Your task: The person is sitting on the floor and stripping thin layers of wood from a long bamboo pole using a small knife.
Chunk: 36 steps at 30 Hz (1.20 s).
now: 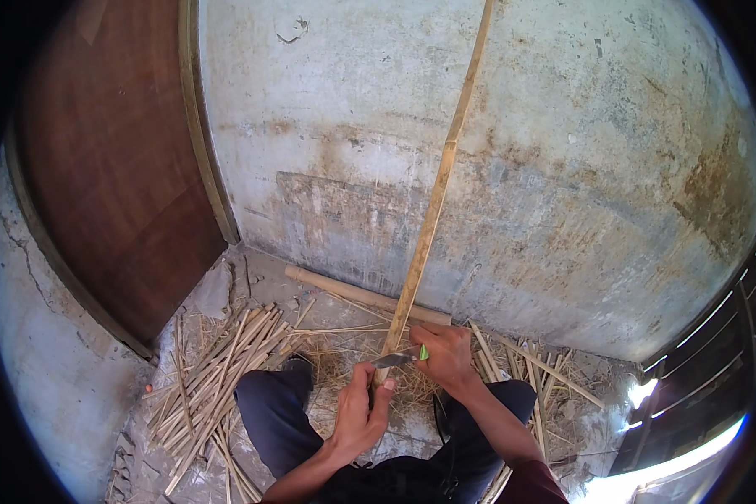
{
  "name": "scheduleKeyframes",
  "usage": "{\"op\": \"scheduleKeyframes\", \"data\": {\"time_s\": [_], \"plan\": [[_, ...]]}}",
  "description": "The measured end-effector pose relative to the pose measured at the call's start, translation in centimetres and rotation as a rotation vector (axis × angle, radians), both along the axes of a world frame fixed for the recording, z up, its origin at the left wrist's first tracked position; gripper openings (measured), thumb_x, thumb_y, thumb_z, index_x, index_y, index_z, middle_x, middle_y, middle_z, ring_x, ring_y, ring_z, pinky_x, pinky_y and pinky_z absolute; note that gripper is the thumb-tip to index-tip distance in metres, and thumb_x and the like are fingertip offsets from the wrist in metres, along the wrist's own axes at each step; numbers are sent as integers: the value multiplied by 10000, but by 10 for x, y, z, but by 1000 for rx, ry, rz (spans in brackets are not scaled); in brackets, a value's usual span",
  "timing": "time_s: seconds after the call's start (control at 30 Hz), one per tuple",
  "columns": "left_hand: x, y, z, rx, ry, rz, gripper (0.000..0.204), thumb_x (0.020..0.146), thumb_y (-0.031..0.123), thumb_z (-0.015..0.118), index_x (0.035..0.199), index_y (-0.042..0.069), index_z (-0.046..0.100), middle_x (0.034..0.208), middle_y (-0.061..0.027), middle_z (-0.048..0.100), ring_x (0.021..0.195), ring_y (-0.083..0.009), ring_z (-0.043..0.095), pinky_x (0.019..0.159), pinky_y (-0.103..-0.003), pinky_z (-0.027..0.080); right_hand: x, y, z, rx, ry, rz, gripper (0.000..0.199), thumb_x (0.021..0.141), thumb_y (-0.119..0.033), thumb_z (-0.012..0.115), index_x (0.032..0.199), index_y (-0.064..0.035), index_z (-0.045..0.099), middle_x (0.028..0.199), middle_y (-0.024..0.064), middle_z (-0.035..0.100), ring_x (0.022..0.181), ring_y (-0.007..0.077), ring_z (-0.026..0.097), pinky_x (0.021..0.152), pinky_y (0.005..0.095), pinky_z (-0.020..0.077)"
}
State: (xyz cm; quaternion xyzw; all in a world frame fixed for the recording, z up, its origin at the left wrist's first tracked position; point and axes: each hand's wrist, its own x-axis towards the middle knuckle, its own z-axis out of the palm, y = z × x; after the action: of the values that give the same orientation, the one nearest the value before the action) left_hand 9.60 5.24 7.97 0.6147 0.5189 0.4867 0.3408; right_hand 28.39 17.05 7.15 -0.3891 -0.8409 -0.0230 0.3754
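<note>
A long bamboo strip [428, 223] slants from between my knees up past the top of the view, in front of the wall. My left hand [363, 417] grips its lower end, thumb and fingers closed round it. In my right hand [448, 357] is a knife, its green handle [423, 353] mostly covered by the closed fingers. The knife's blade [392, 360] lies across the strip just above my left thumb; whether its edge has cut in is too small to tell.
Many thin bamboo sticks [218, 378] lie piled at the left, with more sticks [546, 378] by my right knee. A thick bamboo pole [361, 292] rests along the foot of the stained wall [563, 193]. A brown door [118, 143] stands at the left.
</note>
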Motion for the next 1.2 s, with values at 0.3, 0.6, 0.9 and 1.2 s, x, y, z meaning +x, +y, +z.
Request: {"op": "scheduleKeyframes", "data": {"time_s": [0.3, 0.6, 0.9, 1.2], "plan": [[2, 3, -1, 140, 36, -34, 322, 1096, 101, 592, 1354, -60, 486, 837, -185, 640, 619, -278, 593, 603, -422, 471, 3, 0, -3, -13, 32, 33, 173, 727, -88, 750, 800, -135, 601, 712, 47, 604, 612, 308, 661, 547, 459, 482], [12, 2, -16, 203, 324, 32, 265, 1087, 81, 576, 1287, -71, 492, 796, -308, 648, 666, -532, 652, 586, -590, 501, -1, -1, -3, 39, 46, 37, 155, 691, -33, 742, 767, -91, 621, 665, 63, 580, 587, 304, 641, 535, 431, 473], [14, 8, -8, 159, 404, 50, 227, 1088, 72, 557, 1266, -47, 483, 827, -329, 649, 680, -543, 660, 573, -608, 502, 0, 9, 2, 15, 106, -80, 122, 737, -40, 726, 771, -86, 618, 675, 96, 598, 591, 335, 638, 554, 453, 480], [7, 6, -19, 182, 319, 24, 391, 1028, -7, 565, 1396, -31, 436, 874, -341, 664, 754, -555, 679, 616, -598, 531, 4, 32, 32, 59, 123, -150, 145, 715, -40, 686, 719, -101, 555, 652, 97, 589, 587, 361, 623, 546, 461, 454]]}}
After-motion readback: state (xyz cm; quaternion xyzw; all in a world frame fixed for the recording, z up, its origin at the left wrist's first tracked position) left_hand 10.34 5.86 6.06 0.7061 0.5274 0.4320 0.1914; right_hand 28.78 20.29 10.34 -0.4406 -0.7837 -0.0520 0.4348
